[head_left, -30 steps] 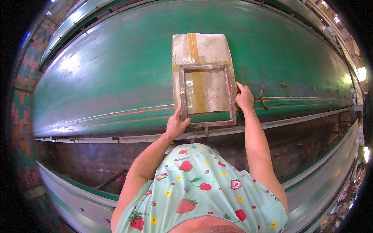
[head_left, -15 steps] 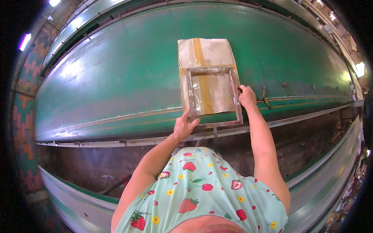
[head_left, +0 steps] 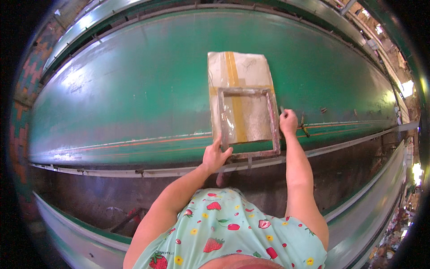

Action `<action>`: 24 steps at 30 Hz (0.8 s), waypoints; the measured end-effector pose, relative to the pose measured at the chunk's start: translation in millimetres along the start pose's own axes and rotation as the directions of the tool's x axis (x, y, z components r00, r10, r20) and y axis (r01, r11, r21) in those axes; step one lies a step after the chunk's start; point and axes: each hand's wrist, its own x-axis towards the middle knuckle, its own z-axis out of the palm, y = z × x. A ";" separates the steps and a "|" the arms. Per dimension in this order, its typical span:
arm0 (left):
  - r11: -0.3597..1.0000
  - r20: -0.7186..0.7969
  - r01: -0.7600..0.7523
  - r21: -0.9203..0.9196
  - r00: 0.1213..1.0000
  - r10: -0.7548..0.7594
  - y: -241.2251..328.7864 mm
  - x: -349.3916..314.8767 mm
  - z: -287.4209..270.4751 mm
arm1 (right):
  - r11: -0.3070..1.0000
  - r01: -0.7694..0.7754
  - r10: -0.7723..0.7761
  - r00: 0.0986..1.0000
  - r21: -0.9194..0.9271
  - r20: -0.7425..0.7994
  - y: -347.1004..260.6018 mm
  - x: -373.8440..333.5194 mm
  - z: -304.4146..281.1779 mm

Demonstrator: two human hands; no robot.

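A worn rectangular frame (head_left: 273, 117), with brownish, stained rails and an open middle, lies over the near part of a pale board (head_left: 253, 67) crossed by yellow-brown tape. My left hand (head_left: 216, 156) grips the frame's near left corner, forefinger along the left rail and thumb spread over the corner. Just outside the right rail, my right hand (head_left: 289, 123) is closed around a small thin dark piece (head_left: 281, 109). Only its tip shows above the fingers, so its kind is unclear. Both board and frame rest on a long green table.
The long green table (head_left: 148, 80) stretches to both sides, with a metal rail (head_left: 112, 173) along its near edge. Short brown sticks (head_left: 305, 127) lie right of my right hand, with smaller bits (head_left: 323, 110) beyond. Another long table (head_left: 89, 237) stands behind me.
My right hand has shifted slightly away from the frame's right rail, and the thin piece's tip now shows above the fingers. My left hand keeps its hold. The whole view has shifted a little.
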 end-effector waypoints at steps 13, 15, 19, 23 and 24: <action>0.992 0.003 0.111 0.058 0.994 -0.111 -12.3 7.3 3.8 | 0.560 -0.443 0.217 0.894 0.700 0.392 -76.8 -206.0 -108.3; 0.991 0.031 0.121 0.056 0.992 -0.123 -10.8 6.7 2.5 | 0.655 -0.474 0.226 0.866 0.588 0.446 -92.1 -232.6 -112.5; 0.988 0.081 0.144 0.059 0.986 -0.149 -16.7 6.4 0.9 | 0.880 -0.262 0.116 0.928 0.397 0.354 -115.1 -259.2 -113.6; 0.974 0.049 0.091 -0.207 0.995 -0.082 -34.3 12.5 5.3 | 0.949 -0.033 -0.044 0.971 0.312 0.235 -127.8 -256.9 -108.8; 0.945 0.072 0.124 -0.303 0.992 -0.107 -39.1 11.6 4.6 | 0.957 0.037 -0.104 0.970 0.287 0.220 -128.2 -256.0 -109.6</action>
